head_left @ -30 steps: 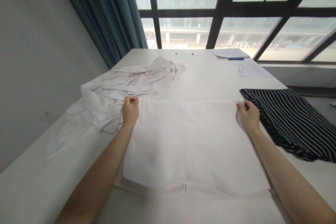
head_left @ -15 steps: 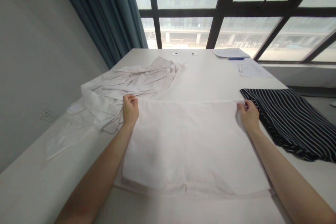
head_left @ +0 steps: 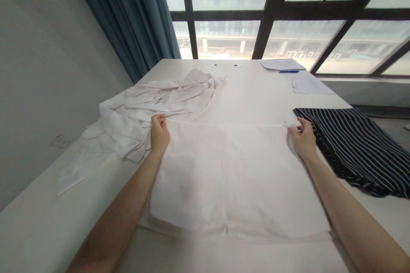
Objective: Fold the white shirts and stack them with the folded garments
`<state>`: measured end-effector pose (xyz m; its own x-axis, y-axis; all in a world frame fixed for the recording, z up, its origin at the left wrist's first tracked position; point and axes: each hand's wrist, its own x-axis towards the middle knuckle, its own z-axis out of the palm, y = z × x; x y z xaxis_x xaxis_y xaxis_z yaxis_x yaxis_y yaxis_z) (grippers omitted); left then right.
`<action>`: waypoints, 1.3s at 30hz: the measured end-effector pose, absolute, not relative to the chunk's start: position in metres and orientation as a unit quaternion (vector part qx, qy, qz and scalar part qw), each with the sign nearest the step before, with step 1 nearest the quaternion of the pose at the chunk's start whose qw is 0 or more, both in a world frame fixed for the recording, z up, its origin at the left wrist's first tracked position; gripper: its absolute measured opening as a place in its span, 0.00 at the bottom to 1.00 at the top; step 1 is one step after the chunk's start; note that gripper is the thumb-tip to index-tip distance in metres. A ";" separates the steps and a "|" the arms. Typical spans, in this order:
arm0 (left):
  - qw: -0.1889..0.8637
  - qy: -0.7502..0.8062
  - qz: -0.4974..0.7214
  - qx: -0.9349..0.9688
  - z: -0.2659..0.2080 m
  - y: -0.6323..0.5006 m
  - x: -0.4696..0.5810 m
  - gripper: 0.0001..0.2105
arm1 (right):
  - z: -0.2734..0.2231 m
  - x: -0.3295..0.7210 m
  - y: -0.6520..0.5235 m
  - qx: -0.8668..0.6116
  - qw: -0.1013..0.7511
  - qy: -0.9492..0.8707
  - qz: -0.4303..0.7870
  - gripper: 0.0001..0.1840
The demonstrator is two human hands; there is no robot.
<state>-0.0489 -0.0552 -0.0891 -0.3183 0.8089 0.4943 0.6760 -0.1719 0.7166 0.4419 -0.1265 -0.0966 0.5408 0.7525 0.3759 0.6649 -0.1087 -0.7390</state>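
A folded white garment (head_left: 240,170) lies flat in front of me on the white table, with a short dark mark near the middle of its near edge. My left hand (head_left: 159,134) is closed in a pinch on its far left corner. At the far right corner, my right hand (head_left: 303,138) holds the edge between thumb and fingers, the index finger a little raised. Beyond my left hand spreads a crumpled heap of white cloth (head_left: 163,98). Close to my right hand lies a black garment with white stripes (head_left: 355,145).
Papers (head_left: 282,65) and a blue pen (head_left: 288,71) lie at the table's far right, with another sheet (head_left: 312,84) nearer. Two small white pieces with dark spots (head_left: 237,66) sit by the far edge. A blue curtain (head_left: 128,17) and windows stand behind; a wall rises at left.
My right hand's thumb and index finger have loosened and spread slightly at the corner. The left hand and the folded garment look almost unchanged.
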 end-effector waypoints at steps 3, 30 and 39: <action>0.064 0.640 0.498 0.582 -0.089 -0.055 -0.049 0.12 | -0.095 0.441 -0.127 -0.742 0.467 -0.479 0.048 0.28; 0.031 0.658 0.427 0.620 -0.080 -0.057 -0.048 0.11 | -0.087 0.436 -0.131 -0.740 0.442 -0.505 0.049 0.15; 0.030 0.662 0.432 0.612 -0.083 -0.056 -0.048 0.05 | -0.090 0.436 -0.130 -0.739 0.440 -0.510 0.024 0.15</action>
